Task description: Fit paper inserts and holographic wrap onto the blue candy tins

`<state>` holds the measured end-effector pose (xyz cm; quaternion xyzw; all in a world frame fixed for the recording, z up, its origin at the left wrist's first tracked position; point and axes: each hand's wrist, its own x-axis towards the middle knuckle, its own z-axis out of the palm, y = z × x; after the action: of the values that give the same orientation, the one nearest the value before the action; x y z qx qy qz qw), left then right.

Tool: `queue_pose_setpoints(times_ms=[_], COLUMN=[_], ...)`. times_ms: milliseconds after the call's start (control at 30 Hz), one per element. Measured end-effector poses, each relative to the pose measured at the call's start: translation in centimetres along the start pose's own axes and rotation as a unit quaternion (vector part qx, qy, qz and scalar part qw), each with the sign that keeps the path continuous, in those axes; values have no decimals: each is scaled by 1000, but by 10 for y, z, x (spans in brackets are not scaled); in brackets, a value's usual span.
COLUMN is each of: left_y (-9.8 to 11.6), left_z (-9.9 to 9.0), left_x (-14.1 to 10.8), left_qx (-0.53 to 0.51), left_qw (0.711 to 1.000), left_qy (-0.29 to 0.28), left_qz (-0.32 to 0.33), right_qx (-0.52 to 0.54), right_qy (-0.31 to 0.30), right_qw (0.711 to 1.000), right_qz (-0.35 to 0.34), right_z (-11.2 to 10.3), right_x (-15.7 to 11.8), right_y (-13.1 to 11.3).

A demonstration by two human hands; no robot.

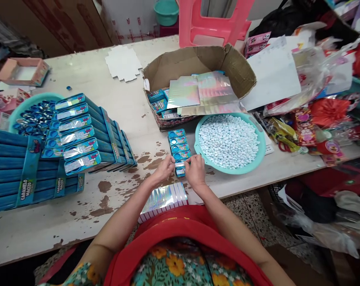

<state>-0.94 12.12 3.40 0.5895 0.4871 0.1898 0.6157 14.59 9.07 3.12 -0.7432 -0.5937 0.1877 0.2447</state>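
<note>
Basin (pixel 242 170): white pellets (pixel 229 141). Box (pixel 180 63): blue tins (pixel 159 105). Left hand (pixel 165 168), right hand (pixel 196 170) pinching silver strip (pixel 179 164).

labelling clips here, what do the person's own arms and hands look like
The left hand and right hand show no gloves, and both forearms are bare. A short teal floral sleeve with orange-yellow flowers shows on the left arm; the right sleeve is out of view. No watch or bracelet is visible.
</note>
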Motion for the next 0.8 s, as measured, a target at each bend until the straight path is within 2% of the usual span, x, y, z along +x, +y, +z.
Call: queue_pose_setpoints(times_ms=[67,167,267,333,400,467,567,633,733,800], left_y=[-8,-26,-37,-37,-32,-28,-32,-42,-60,-67], left_z=[2,7,17,26,32,30,15,4,-3,-3], left_x=[4,4,-5,-13,-17,-20,-30,-41,-60,-68], left_qx=[8,127,265,327,385,433,457,455,447,420], left_qw=[1000,990,958,938,916,895,879,880,882,894], left_qy=[15,61,86,83,51,-12,-71,-88,-109,-106], left_qz=[4,-5,-60,-85,-98,-111,-113,-106,-104,-116], right_qx=[-22,-27,-9,-10,-38,-59,-24,21,74,73], right_qy=[0,11,19,18,12,12,37,30,-67,-129], right_qw=[1000,1000,1000,999,997,995,995,991,987,987], right_qz=[6,6,-21,-48,-65,-74,-94,-125,-129,-60], right_z=[3,3,3,6,10,11,2,-8,-13,-6], right_x=[4,5,3,1,1,3,-4,-21,-62,-87], right_y=[-1,0,4,8,11,12,11,10,15,24])
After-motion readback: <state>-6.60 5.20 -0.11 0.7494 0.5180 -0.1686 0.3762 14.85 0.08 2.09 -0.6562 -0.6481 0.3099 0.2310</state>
